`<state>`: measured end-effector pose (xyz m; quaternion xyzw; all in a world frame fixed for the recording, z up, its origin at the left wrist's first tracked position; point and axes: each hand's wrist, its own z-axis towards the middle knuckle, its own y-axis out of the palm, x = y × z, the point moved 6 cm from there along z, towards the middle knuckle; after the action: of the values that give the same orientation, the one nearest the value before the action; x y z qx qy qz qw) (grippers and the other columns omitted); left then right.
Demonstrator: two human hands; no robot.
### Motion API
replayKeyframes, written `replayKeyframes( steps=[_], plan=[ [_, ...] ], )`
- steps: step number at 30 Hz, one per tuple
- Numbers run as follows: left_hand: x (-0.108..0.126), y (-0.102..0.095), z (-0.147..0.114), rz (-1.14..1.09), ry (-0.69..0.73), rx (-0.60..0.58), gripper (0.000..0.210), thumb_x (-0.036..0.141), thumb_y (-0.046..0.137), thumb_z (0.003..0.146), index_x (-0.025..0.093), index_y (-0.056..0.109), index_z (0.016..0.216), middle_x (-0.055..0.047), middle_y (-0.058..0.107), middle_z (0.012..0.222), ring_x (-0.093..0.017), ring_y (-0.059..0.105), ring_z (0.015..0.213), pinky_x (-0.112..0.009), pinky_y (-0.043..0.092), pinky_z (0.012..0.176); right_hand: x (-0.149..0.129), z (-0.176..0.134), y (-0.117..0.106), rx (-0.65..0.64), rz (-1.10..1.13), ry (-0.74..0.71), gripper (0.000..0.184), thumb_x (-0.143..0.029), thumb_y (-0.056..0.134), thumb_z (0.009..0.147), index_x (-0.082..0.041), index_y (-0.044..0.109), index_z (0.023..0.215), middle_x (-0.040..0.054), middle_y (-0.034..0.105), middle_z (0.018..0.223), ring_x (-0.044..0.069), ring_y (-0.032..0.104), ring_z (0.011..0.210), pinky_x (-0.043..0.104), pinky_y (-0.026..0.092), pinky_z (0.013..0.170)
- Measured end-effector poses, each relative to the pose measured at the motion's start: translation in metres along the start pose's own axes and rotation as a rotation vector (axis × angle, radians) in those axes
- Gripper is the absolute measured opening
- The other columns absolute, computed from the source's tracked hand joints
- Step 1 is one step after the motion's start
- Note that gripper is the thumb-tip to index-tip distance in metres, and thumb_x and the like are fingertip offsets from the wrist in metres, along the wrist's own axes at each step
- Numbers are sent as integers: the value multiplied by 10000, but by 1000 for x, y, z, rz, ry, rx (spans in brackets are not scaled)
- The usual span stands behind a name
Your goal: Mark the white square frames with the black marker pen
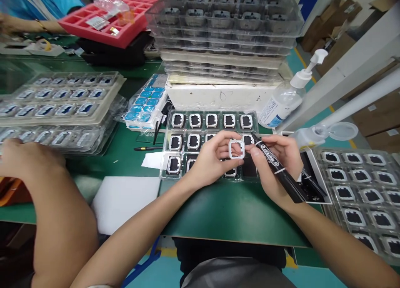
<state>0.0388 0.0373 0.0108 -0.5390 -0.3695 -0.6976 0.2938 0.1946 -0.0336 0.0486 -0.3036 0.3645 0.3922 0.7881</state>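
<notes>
- Site type: I classify this as a factory workshop.
- Work surface: I view a green worktop (212,213) with a co-worker's arm (64,221) at its left.
- Parts handling: I note stacked clear trays (223,32) and near-identical small frames (175,149) set in rows of pockets.
- Floor: I register teal flooring (316,88) with yellow lines (301,58).
- Storage: I observe cardboard boxes (379,125) beyond the right side.

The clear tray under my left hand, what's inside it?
White frames with dark centres sit in rows in the clear tray. Your left hand covers parts of the middle and nearest rows, so whatever lies there can't be seen.
</notes>
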Motion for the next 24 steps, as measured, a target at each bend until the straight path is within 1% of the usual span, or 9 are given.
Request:
replayKeyframes(
  steps=[4, 8, 13, 20, 24],
  plan=[
    [-4, -1, -1, 21, 10, 23, 502, 110, 883, 779, 202, 651, 1215, -12, 720, 974, -128, 740, 918, -263, 652, 880, 1, 0, 0, -10, -14, 24, 272, -330, 808, 955, -273, 664, 1178, 68, 763, 1084, 252, 789, 919, 444, 666, 824],
    [-3, -1, -2, 75, -3, 8, 477, 133, 849, 832, 212, 649, 1258, -26, 718, 1010, -134, 744, 912, -259, 660, 848, 2, 0, 1, -26, -31, 39, 275, -367, 811, 957, -275, 661, 1168, 65, 769, 1084, 250, 791, 931, 434, 678, 829],
    [-2, -1, -2, 127, 15, -9, 453, 170, 828, 875, 221, 641, 1284, -27, 704, 1025, -116, 724, 867, -234, 653, 805, 2, 1, 2, -29, -40, 37, 272, -374, 820, 951, -268, 672, 1153, 58, 763, 1087, 241, 795, 923, 391, 683, 789],
    [-5, -3, -1, 171, 32, -12, 447, 154, 806, 891, 216, 628, 1296, -34, 716, 1050, -115, 737, 884, -225, 648, 823, 5, -1, 3, -45, -24, 30, 279, -339, 833, 944, -265, 685, 1169, 57, 764, 1097, 237, 803, 937, 351, 684, 765],
    [-8, -4, -1, 204, 29, -10, 468, 138, 811, 872, 222, 626, 1293, -30, 717, 1066, -104, 739, 856, -221, 648, 818, 8, -2, 2, -49, -36, 41, 308, -362, 858, 924, -271, 687, 1165, 54, 768, 1089, 239, 801, 928, 340, 685, 733]
  ],
)
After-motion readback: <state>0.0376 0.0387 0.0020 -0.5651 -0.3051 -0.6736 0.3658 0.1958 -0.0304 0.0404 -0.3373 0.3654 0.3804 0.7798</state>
